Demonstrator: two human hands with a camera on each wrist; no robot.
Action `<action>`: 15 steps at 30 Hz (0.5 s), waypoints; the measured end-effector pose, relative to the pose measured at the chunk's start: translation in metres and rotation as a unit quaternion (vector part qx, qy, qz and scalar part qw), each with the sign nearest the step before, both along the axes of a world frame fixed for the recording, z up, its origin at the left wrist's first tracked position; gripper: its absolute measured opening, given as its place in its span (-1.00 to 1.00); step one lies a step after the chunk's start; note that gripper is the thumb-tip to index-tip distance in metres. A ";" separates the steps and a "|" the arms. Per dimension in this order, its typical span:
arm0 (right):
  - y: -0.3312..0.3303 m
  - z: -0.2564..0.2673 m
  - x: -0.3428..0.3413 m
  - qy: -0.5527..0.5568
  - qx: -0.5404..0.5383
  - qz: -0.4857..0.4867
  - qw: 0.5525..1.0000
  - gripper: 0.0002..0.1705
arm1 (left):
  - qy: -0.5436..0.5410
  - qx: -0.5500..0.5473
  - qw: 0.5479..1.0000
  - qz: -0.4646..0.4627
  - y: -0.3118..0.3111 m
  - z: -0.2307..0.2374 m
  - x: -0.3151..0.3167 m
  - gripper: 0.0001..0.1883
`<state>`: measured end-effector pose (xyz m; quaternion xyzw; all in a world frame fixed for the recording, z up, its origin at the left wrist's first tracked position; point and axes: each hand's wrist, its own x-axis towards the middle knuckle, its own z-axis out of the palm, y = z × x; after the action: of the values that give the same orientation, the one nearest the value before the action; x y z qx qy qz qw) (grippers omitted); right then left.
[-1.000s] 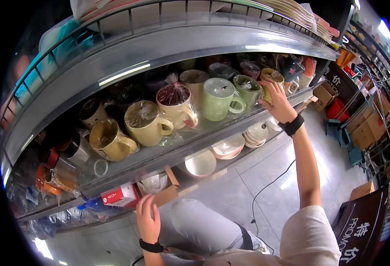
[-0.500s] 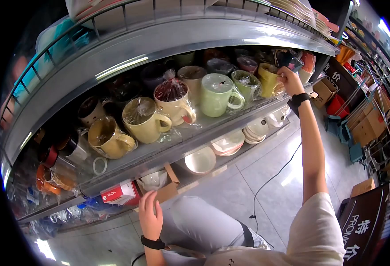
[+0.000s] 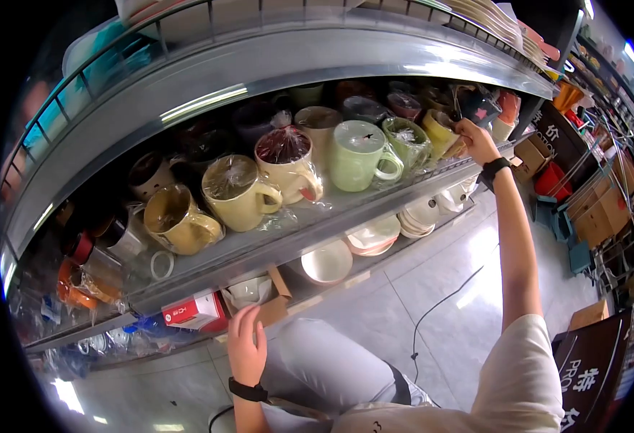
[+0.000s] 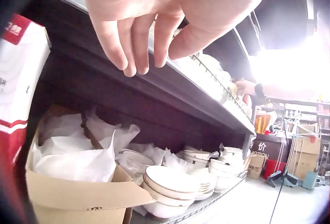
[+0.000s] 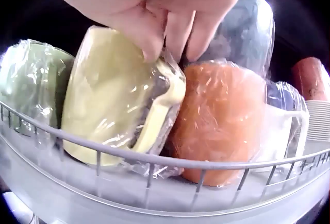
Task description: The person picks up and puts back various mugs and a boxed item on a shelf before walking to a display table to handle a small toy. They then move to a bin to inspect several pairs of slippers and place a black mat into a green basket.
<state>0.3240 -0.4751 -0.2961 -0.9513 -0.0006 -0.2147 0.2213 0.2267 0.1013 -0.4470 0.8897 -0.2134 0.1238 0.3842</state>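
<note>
My right hand point(image 3: 478, 143) reaches to the right end of the mug shelf. It pinches the plastic-wrapped yellow mug point(image 5: 105, 95) at the top of its handle point(image 5: 164, 99), thumb and fingers meeting there in the right wrist view. The mug leans a little behind the wire rail. An orange mug point(image 5: 221, 116) stands close beside that handle, and a wrapped green mug point(image 5: 38, 82) is on the other side. Low in front of the lower shelf, my left hand point(image 3: 246, 348) hangs with relaxed fingers and holds nothing; an opened cardboard box point(image 4: 87, 188) lies below it.
More mugs, among them a pale green one point(image 3: 351, 162), line the shelf leftward. A wire rail point(image 5: 149, 170) edges its front. White bowls point(image 3: 326, 261) and a red-and-white box point(image 3: 196, 313) sit on the lower shelf. A black cable point(image 3: 432, 315) crosses the floor.
My right hand has gone from spread over the yellow mug to pinching it at the handle side, and the mug now leans. The left hand stays nearly in place.
</note>
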 end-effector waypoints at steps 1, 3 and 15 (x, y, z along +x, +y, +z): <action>0.003 0.002 -0.002 -0.028 -0.031 0.011 0.999 -0.60 | 0.000 -0.003 1.000 0.001 -0.001 0.000 -0.001 -0.70; 0.008 0.006 -0.011 -0.069 -0.129 -0.008 0.989 -0.52 | -0.001 -0.007 1.000 -0.002 0.000 0.000 0.000 -0.70; 0.209 0.014 -0.002 -0.122 -0.213 0.131 0.961 -0.61 | 0.013 0.001 1.000 0.005 0.006 -0.003 -0.002 -0.70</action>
<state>0.3225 -0.2660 -0.2825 -0.9347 -0.1973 -0.2930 0.0382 0.2245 0.1076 -0.4500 0.8925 -0.2037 0.1139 0.3859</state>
